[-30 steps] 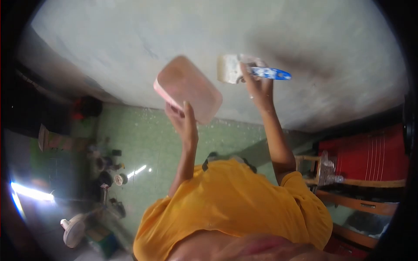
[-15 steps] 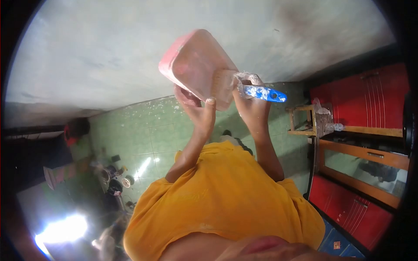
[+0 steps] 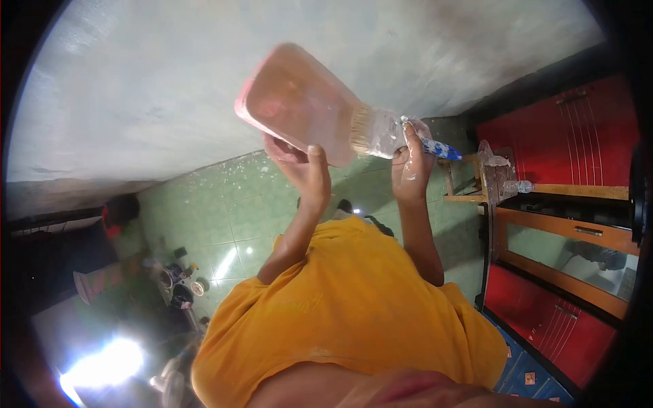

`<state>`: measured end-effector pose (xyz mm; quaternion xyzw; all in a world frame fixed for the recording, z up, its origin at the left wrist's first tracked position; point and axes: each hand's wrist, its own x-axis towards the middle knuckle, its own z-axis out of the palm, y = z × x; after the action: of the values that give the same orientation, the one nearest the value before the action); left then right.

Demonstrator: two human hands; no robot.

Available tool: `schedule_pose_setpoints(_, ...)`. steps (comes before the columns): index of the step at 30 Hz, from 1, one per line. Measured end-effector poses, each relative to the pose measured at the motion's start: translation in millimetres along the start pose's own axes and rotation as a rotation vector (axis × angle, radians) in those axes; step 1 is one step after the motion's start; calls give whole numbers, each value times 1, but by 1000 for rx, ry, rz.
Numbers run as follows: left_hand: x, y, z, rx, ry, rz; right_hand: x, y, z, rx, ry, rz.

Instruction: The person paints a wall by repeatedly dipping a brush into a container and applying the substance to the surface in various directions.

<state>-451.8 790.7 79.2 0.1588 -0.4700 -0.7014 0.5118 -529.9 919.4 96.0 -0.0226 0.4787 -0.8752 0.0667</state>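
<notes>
One pink tub (image 3: 299, 109), one white-smeared brush (image 3: 386, 134), pale bristles (image 3: 359, 129), blue handle (image 3: 442, 149)

1. The left hand (image 3: 304, 173) holds a pink, rounded rectangular plastic tub (image 3: 299, 102), its thumb over the near edge.
2. The right hand (image 3: 413, 163), smeared with white, grips a wide, flat paintbrush with pale bristles and a blue, white-splotched handle (image 3: 386, 134).
3. The bristles overlap the tub's right end; whether they touch it is unclear.
4. Beyond stands a patchy, grey-white wall (image 3: 156, 102); below, a green tiled floor (image 3: 207, 211) bears white specks along the wall.
5. At right are glossy red cabinet panels (image 3: 554, 139) and a small clear plastic bottle (image 3: 522, 186).
</notes>
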Motion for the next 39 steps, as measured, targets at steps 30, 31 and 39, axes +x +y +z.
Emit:
schedule_pose_setpoints(30,62,9,-18,41,253,71,177,-196,272,-1713,-352,-1979)
schedule_pose_setpoints(31,64,8,-19,43,247,81,191,-174,256,-1567,-410,-2171)
schedule_pose_setpoints(39,70,6,-16,28,220,75,198,-228,249,-1792,-624,-1680)
